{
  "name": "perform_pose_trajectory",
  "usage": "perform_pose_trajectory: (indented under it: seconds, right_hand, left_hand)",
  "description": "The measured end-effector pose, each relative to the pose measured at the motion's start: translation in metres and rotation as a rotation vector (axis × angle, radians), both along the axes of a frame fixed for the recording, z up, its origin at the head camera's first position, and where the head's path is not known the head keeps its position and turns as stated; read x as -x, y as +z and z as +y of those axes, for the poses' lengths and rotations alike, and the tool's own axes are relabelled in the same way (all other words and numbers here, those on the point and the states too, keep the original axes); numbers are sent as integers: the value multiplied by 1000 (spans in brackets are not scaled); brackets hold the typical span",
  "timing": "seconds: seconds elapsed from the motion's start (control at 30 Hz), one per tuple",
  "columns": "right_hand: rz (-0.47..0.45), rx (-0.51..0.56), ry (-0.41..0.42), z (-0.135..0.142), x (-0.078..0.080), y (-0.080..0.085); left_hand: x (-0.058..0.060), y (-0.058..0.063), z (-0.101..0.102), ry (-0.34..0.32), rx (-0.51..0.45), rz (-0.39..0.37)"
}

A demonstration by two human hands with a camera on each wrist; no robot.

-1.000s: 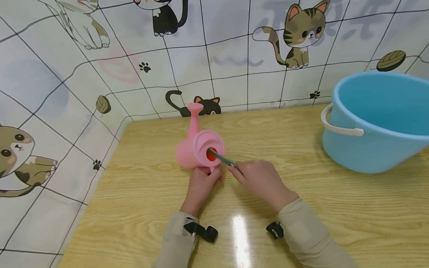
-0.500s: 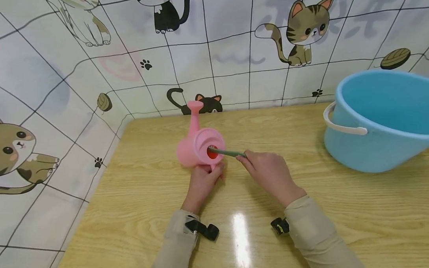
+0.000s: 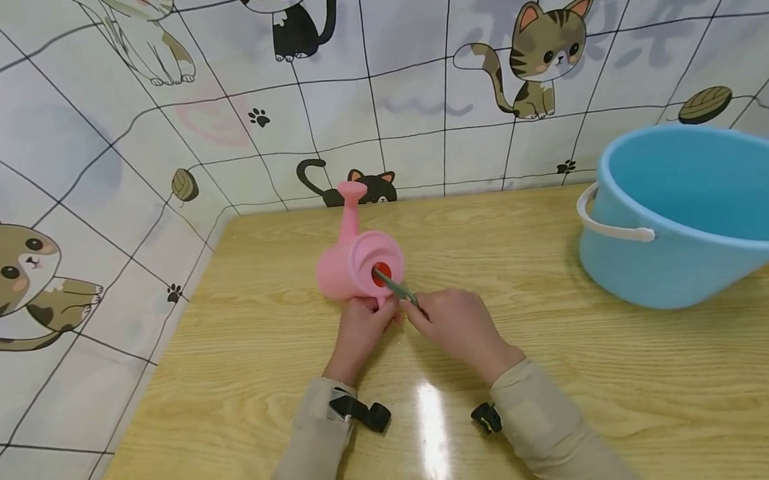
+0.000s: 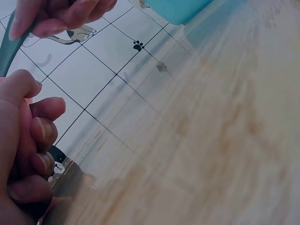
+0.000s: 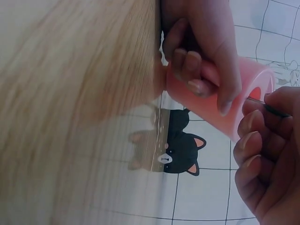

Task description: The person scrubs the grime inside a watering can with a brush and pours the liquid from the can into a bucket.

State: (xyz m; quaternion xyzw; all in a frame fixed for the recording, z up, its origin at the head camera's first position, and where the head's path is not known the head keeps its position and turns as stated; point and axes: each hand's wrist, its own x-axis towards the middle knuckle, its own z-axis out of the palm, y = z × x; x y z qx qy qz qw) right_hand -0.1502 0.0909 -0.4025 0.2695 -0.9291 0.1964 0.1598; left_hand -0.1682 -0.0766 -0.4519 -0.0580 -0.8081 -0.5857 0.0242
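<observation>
A pink toy watering can (image 3: 336, 275) stands on the table, its spout toward the back wall and its round opening toward me. Something red (image 3: 383, 272) shows inside the opening. My left hand (image 3: 362, 332) grips the can's handle from below, fingers curled round it in the right wrist view. In my right hand (image 3: 459, 326) I pinch a slim dark green stick-like tool (image 3: 395, 285) between thumb and fingers. The tool's far end sits in the can's opening, hidden there, so its kind cannot be told.
A large light blue bucket (image 3: 646, 273) with a white handle (image 3: 613, 228) stands on the wooden table (image 3: 270, 413) at the right. A tiled wall (image 3: 412, 112) with cat drawings rises behind and at the left.
The right hand swung outward and up with the green tool, then came back down and left, close to the left hand. The watering can and left hand stayed nearly in place.
</observation>
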Motion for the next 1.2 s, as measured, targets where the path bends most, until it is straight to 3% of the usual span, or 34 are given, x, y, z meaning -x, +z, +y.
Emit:
perform_pose_trajectory:
  seconds: [0.07, 0.2, 0.63, 1.03, 1.2]
  right_hand:
    - [6, 14, 22, -2, -2, 1]
    - [44, 33, 58, -4, -4, 4]
    - [70, 65, 128, -2, -5, 11]
    - [-67, 23, 14, 5, 4, -6]
    - [-86, 15, -47, 9, 6, -7]
  left_hand:
    - [4, -9, -2, 22, -5, -2]
    - [6, -14, -3, 59, 4, -3]
    - [7, -15, -3, 69, 2, 41]
    - [5, -19, -6, 4, -14, 34]
    - [3, -15, -4, -20, -41, 40]
